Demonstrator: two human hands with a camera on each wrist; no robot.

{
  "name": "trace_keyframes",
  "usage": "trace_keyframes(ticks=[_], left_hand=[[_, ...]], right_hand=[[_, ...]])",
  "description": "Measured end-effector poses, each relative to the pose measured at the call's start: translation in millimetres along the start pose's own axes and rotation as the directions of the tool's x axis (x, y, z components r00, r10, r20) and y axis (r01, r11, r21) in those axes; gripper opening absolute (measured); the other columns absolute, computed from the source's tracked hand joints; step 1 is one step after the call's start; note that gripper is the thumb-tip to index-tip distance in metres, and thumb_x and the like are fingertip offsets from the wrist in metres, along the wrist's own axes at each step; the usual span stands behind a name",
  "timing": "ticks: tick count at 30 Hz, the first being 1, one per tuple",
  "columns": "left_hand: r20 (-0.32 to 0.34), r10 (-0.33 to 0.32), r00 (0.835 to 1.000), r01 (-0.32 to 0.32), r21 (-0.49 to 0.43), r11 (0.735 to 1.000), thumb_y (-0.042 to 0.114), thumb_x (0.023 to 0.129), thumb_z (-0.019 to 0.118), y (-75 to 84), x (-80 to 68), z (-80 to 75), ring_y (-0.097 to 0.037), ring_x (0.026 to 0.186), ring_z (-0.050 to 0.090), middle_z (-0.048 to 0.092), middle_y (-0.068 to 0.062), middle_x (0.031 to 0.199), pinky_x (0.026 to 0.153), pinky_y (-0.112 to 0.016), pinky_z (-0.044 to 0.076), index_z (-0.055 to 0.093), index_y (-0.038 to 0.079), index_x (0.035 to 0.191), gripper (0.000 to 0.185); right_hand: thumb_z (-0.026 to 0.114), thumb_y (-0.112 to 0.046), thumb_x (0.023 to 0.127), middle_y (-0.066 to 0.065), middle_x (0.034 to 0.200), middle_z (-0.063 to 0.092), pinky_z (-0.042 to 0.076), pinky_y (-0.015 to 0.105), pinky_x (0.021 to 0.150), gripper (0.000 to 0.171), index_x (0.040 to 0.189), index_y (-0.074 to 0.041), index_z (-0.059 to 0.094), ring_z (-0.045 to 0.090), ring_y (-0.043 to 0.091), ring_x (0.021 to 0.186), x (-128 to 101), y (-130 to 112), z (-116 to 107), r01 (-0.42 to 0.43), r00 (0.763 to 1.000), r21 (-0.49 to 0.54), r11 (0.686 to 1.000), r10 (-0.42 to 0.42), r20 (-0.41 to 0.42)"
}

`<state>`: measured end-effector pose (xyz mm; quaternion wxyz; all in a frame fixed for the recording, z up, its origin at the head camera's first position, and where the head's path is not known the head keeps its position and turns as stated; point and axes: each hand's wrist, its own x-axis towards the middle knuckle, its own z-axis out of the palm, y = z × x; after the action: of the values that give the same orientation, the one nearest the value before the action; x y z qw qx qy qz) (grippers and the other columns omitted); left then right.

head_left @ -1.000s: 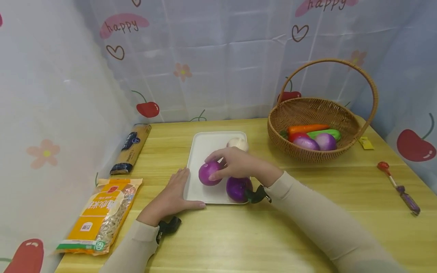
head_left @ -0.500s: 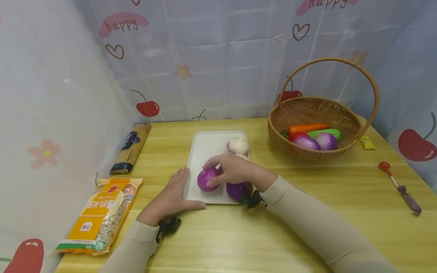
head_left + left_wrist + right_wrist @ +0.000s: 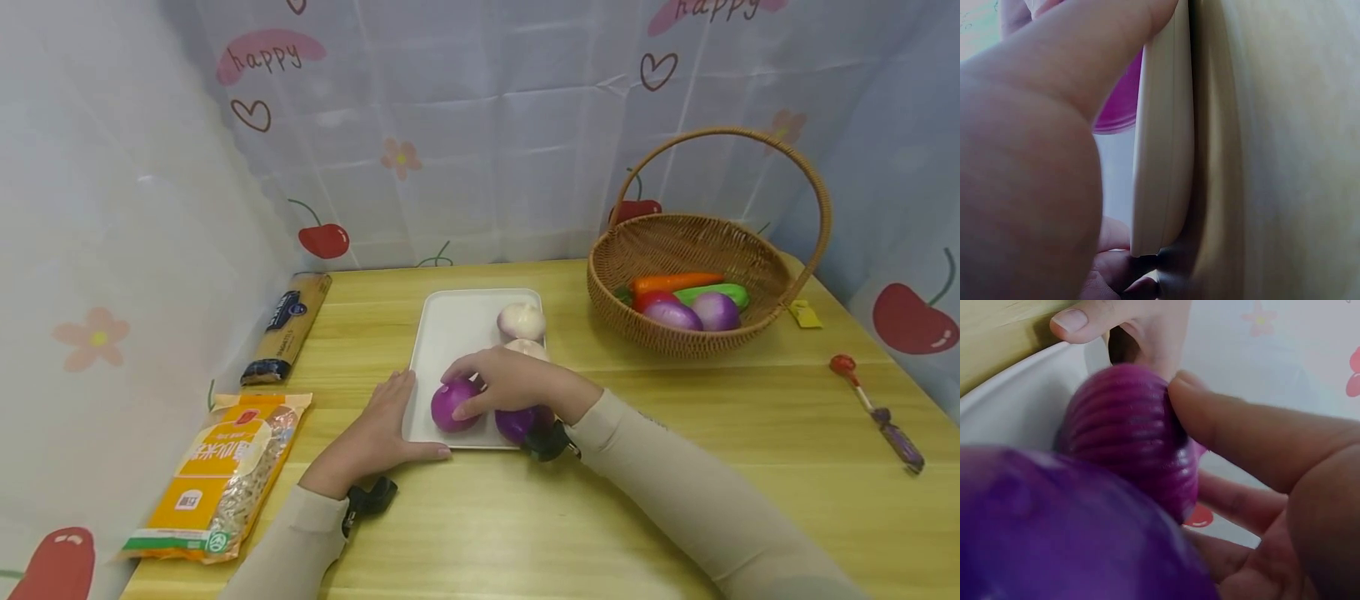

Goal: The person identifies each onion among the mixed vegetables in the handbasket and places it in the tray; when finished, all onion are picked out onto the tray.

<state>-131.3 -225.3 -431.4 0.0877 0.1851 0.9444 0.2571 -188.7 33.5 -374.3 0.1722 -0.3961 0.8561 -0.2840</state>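
My right hand point(image 3: 517, 379) grips a ribbed purple onion point(image 3: 446, 410) from its right side, over the front part of a white rectangular tray point(image 3: 447, 321). In the right wrist view, the thumb presses on the onion point(image 3: 1125, 425) and the other fingers pass behind it. A smooth dark purple round vegetable point(image 3: 510, 423) sits on the tray under that wrist, partly covered. Two whitish garlic bulbs, one point(image 3: 521, 322) farther back and one point(image 3: 528, 347) half hidden, line the tray's right side. My left hand point(image 3: 371, 433) rests at the tray's left front corner, fingers extended along the edge, thumb along the front.
A wicker basket point(image 3: 630, 321) with a tall handle holds several vegetables at the back right. Right of it lie a yellow packet point(image 3: 806, 314) and a lollipop point(image 3: 843, 367) with a purple wrapper point(image 3: 896, 442). On the left are a spaghetti pack point(image 3: 288, 325) and an orange food bag point(image 3: 225, 467).
My right hand has brought the purple onion toward the front and slightly left on the tray, uncovering the garlic bulbs behind. The left hand stays in place.
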Motion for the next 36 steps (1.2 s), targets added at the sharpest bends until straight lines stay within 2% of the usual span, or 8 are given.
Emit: trace_keyframes(ticks=[5, 15, 23, 30, 36], left_hand=[[0.001, -0.008, 1.000, 0.008, -0.002, 1.000, 0.076, 0.073, 0.083, 0.0, -0.1, 1.0, -0.039, 0.158, 0.003, 0.013, -0.022, 0.172, 0.125, -0.055, 0.008, 0.016, -0.006, 0.165, 0.140], [0.004, -0.005, 1.000, 0.005, -0.002, 1.000, 0.077, 0.073, 0.082, -0.8, -0.2, 1.9, -0.039, 0.158, 0.003, 0.014, -0.023, 0.172, 0.126, -0.053, 0.006, 0.016, -0.007, 0.165, 0.141], [-0.001, -0.014, 1.000, 0.014, 0.000, 1.000, 0.078, 0.073, 0.082, -1.8, -0.1, 3.1, -0.039, 0.158, 0.004, 0.013, -0.022, 0.172, 0.124, -0.058, 0.012, 0.016, -0.006, 0.166, 0.141], [-0.001, -0.013, 1.000, 0.013, -0.002, 1.000, 0.078, 0.072, 0.081, -1.5, -0.7, 1.8, -0.038, 0.158, 0.003, 0.012, -0.021, 0.172, 0.124, -0.057, 0.012, 0.014, -0.005, 0.166, 0.142], [-0.004, -0.012, 1.000, 0.012, 0.000, 1.000, 0.080, 0.072, 0.080, -2.8, -0.3, 1.0, -0.038, 0.158, 0.004, 0.011, -0.020, 0.173, 0.124, -0.057, 0.014, 0.013, -0.003, 0.167, 0.143]], right_hand=[[0.080, -0.037, 0.096, -0.001, 0.133, 0.069, 0.050, 0.036, 0.106, 0.052, 0.142, -0.015, 0.067, 0.064, 0.013, 0.119, 0, -2, -2, -0.008, 0.999, -0.015, 1.000, 0.008, 0.050], [0.080, -0.035, 0.097, 0.000, 0.134, 0.069, 0.051, 0.033, 0.103, 0.052, 0.142, -0.013, 0.066, 0.065, 0.013, 0.118, 0, 1, -4, 0.006, 0.999, -0.021, 1.000, -0.005, 0.045], [0.079, -0.032, 0.098, 0.003, 0.136, 0.068, 0.053, 0.036, 0.102, 0.054, 0.144, -0.007, 0.064, 0.067, 0.021, 0.119, -2, 1, -8, -0.006, 0.999, 0.048, 0.999, 0.003, 0.053], [0.079, -0.030, 0.099, 0.010, 0.139, 0.066, 0.054, 0.036, 0.102, 0.054, 0.142, -0.003, 0.064, 0.068, 0.023, 0.118, -3, 2, -11, 0.011, 1.000, 0.103, 0.995, -0.014, 0.024], [0.079, -0.034, 0.098, 0.011, 0.136, 0.068, 0.055, 0.035, 0.100, 0.052, 0.140, -0.007, 0.066, 0.070, 0.023, 0.116, -4, 2, -16, 0.018, 1.000, 0.133, 0.991, -0.015, -0.024]])
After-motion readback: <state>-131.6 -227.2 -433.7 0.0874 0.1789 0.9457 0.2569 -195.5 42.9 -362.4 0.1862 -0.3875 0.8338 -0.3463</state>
